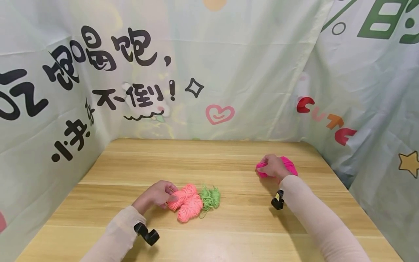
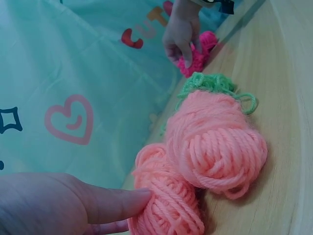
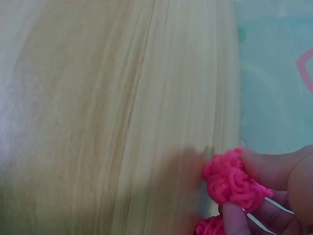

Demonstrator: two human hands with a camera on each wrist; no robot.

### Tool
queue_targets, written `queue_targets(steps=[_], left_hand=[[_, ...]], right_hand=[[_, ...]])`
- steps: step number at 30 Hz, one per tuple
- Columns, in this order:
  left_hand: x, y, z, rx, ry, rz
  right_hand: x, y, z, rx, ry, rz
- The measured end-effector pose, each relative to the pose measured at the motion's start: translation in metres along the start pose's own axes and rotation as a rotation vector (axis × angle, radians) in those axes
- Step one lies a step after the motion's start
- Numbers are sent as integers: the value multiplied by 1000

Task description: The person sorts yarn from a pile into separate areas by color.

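Note:
Two coral-pink yarn balls (image 1: 190,203) lie side by side on the wooden table. My left hand (image 1: 160,193) pinches the nearer yarn ball (image 2: 171,200) in the left wrist view, thumb on its side and fingers partly hidden behind. A small green yarn bundle (image 1: 210,198), with a loose strand, lies against the right side of the coral pair. Farther back on the right, my right hand (image 1: 273,166) grips a hot-pink yarn bundle (image 1: 288,165). In the right wrist view its knobbly, looped end (image 3: 232,181) sits between thumb and fingertips.
The wooden table (image 1: 229,240) reaches back to a printed cloth backdrop (image 1: 248,83), which also hangs along both sides. A black wrist camera (image 1: 147,234) is strapped to the left sleeve, another black camera (image 1: 278,200) to the right.

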State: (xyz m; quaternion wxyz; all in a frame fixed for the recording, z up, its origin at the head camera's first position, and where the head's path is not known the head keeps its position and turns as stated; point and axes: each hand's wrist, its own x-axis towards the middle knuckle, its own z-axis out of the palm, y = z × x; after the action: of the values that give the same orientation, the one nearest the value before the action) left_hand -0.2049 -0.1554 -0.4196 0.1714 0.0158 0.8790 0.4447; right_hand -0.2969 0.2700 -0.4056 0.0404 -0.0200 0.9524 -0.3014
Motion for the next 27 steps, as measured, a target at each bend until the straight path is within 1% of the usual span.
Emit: queue_targets(steps=[5,10,14,18,24,27], left_hand=[[0,0,1,5,3,-3],[0,0,1,1,1,-3],[0,1,1,4,1,0],[-1,1,0,7,2,2],[-2,0,-1,-4,-2,15],[-2,-1,-4,-10,-4,19]], right_hand=[[-3,0,-3,25,1,-20],[-4,-1,-4,44,-2,15],[-6,-2,-7,8,-7,17],[-9,-7,-11,-24,-20,16],[-9,-12,-16,-78,-14,-27],[-9,-14,-19,-67,-15,-23]])
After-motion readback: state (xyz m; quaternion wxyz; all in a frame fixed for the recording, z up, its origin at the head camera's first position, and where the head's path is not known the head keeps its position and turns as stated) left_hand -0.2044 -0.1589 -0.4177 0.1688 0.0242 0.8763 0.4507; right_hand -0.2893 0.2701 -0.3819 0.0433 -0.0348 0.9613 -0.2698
